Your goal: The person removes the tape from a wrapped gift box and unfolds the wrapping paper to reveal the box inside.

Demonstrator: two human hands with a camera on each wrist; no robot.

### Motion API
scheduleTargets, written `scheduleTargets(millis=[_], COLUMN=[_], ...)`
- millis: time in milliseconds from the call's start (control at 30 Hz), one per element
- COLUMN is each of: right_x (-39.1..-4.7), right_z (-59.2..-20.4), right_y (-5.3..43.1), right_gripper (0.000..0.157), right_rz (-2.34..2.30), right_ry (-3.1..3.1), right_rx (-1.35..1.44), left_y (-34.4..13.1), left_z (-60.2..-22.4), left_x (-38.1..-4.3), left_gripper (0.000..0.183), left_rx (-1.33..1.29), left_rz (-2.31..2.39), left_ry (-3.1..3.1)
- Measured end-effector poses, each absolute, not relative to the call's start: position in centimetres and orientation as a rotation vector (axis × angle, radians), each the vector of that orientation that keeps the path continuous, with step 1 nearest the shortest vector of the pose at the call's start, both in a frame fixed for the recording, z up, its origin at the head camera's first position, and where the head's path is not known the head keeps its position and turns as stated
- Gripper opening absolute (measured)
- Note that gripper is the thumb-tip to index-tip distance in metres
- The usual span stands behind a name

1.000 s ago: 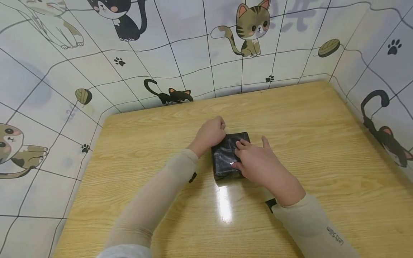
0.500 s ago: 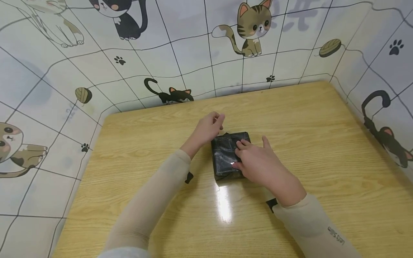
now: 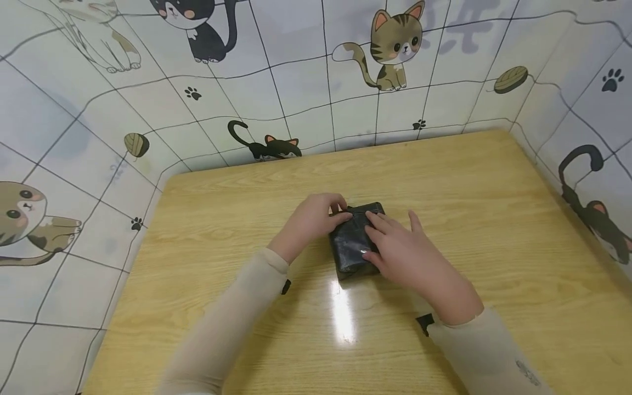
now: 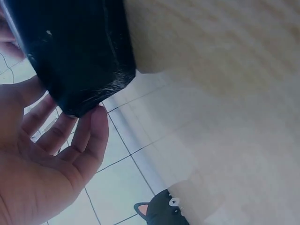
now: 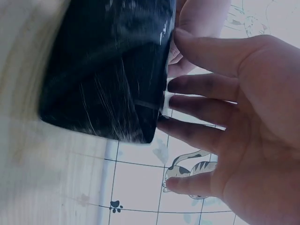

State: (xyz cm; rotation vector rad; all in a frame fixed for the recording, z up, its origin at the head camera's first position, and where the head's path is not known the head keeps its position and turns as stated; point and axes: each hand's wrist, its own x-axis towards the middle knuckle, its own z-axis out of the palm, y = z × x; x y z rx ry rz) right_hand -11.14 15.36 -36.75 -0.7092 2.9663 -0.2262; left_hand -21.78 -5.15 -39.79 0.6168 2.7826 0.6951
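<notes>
A small box-shaped package in shiny black wrap point(image 3: 349, 249) lies on the wooden table between my hands. My left hand point(image 3: 312, 220) is at its far left corner, thumb on the top face and fingers bent over the far edge. In the left wrist view the left fingertips point(image 4: 99, 117) meet the end of the black package point(image 4: 79, 51). My right hand point(image 3: 412, 252) rests nearly straight fingers on the right part of the top, little finger sticking out to the side. The right wrist view shows creased folds in the wrap point(image 5: 117, 93) at the far end.
The wooden table point(image 3: 222, 219) meets tiled walls with cat drawings point(image 3: 395, 49) at the back and both sides. Beige sleeves cover both forearms, and a black piece point(image 3: 425, 322) shows at the right cuff.
My left hand lifted off the package's far left corner, then came back down with its thumb on top. The right hand stays on the package. The head view has shifted slightly.
</notes>
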Motion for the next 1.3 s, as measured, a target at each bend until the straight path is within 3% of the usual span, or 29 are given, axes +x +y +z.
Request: scheduleTargets(millis=[133,433,767,833,1033,1167,1300], right_x=[-10.2,-9.4,-9.5,-9.7,-10.6,-11.1,-11.4], right_z=[-36.9,-37.1,-37.9,-38.1,-38.8,-39.2,-39.5], right_y=[15.6,16.5,16.2,16.2,16.2,16.3,16.3], right_gripper=[0.053,0.027,0.051,0.052,0.05,0.049,0.048], right_rz=[-0.237,-0.615,-0.664,-0.697,-0.852,-0.882,-0.855], right_ry=[3.071,3.121,2.972,2.969,2.983,3.001,3.01], right_rx=[-0.754,-0.609,-0.353,-0.34,-0.31,-0.196,-0.106], left_y=[-5.2,-5.2,-3.8,-3.4,-1.5,-0.7,-1.1], left_z=[-40.0,-40.1,-40.4,-40.2,-39.9,-39.3,-38.4], left_x=[-21.2,-18.8,-12.9,-11.4,-7.7,-6.8,-8.1], left_gripper=[0.028,0.032,0.031,0.039,0.037,0.041,0.028], left_rx=[0.566,0.536,0.694,0.757,0.993,1.009,1.022], left_rz=[0.669,0.494,0.141,0.068,-0.167,-0.123,-0.112], left_ry=[2.808,2.991,3.268,3.274,3.24,3.185,3.21])
